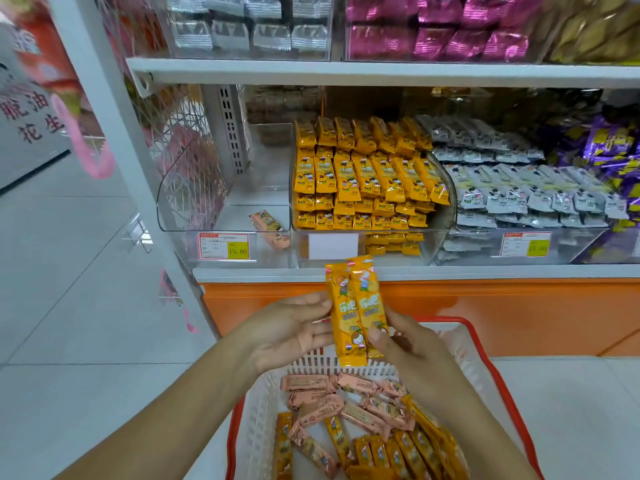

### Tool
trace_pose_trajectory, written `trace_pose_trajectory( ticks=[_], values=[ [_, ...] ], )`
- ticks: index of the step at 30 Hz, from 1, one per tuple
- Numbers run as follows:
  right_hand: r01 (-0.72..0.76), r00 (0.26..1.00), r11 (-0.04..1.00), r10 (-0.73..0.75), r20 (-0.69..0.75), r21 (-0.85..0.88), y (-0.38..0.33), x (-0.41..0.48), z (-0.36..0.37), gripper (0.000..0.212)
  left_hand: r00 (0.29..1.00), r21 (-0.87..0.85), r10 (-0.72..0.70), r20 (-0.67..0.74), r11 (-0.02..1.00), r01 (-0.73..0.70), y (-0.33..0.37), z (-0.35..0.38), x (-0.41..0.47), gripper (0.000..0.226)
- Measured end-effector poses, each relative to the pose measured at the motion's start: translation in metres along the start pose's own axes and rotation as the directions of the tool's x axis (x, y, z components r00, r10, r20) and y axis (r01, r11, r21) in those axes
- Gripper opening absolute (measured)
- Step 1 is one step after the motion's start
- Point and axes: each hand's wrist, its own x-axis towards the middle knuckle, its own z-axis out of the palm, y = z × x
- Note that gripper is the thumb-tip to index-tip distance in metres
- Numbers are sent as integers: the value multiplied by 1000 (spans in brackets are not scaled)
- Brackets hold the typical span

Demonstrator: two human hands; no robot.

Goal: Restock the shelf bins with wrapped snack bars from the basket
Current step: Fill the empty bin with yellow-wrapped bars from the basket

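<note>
Shop aisle, pale tiled floor, white shelf (381, 273) beyond the basket (498, 382). Pinched upright above the basket's far rim, between curled fingers of left hand (294, 327) and right hand (408, 344): two yellow bars (353, 313), side by side. Inside the basket: pink bars (332, 403) at the far end, loose yellow bars (415, 448) nearer. Straight beyond the basket: full yellow bin (446, 216). Beyond the basket, leftward: clear bin (180, 202) with single pink bar (270, 226).

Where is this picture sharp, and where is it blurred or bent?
Head view: the held yellow snack bars are sharp; the pink packets on the top shelf are blurred; the white shelf upright leans from wide-angle distortion; the light is even.
</note>
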Motion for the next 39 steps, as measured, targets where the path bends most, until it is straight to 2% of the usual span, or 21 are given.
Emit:
trace_pose_trajectory(
  ticks=[3,7,9,11,13,16,19,20,21,22,23,24,25,27,29,31,35,39],
  values=[
    [17,993,1000,-20,-117,-23,-4,0,2,31,997,5,37,63,999,-38,4,13,6,38],
    [70,967,997,-79,-241,-45,-15,-1,0,59,992,30,71,104,997,-74,14,26,14,36],
    [43,969,992,-70,-239,-117,-24,1,-2,75,987,80,106,121,990,-116,19,32,17,36],
    [-9,973,973,-45,-225,-233,-35,6,-1,102,979,114,162,121,978,-176,25,37,20,36],
    [-29,964,926,-73,-254,-377,-47,14,-2,113,965,150,242,102,955,-256,34,43,21,33],
    [34,933,861,-209,-294,-507,-67,30,-9,95,926,191,373,59,906,-377,52,46,20,27],
    [78,905,846,-282,-318,-528,-90,54,-15,56,878,275,476,44,839,-469,73,46,17,25],
    [72,907,862,-266,-326,-503,-97,66,-16,45,837,384,547,10,771,-508,78,44,17,26],
    [55,912,877,-238,-333,-477,-102,79,-16,41,752,565,658,-45,638,-524,83,41,17,28],
    [37,914,890,-214,-344,-454,-108,93,-17,40,628,762,774,-80,453,-462,89,37,19,32],
    [17,915,898,-191,-355,-439,-113,108,-17,42,499,902,864,-67,267,-340,93,32,19,36],
    [-2,917,901,-172,-361,-434,-120,121,-16,43,416,961,908,-40,149,-233,96,26,19,40],
    [-31,922,894,-147,-358,-447,-127,132,-14,45,406,977,913,-43,124,-174,98,21,18,42],
    [-104,939,843,-91,-331,-528,-140,151,-10,48,470,977,878,-90,169,-129,102,11,21,42],
    [-153,950,762,-61,-306,-629,-149,166,-4,50,516,980,856,-38,134,-150,100,4,27,39],
    [-181,947,713,-59,-315,-678,-153,178,6,53,523,980,852,25,82,-180,98,0,33,34],
    [-130,943,748,-111,-315,-651,-144,191,28,68,519,983,855,0,95,-157,102,-7,40,28],
    [-96,920,742,-188,-343,-663,-137,200,37,61,532,980,847,-5,110,-165,106,-10,38,42]
  ],
)
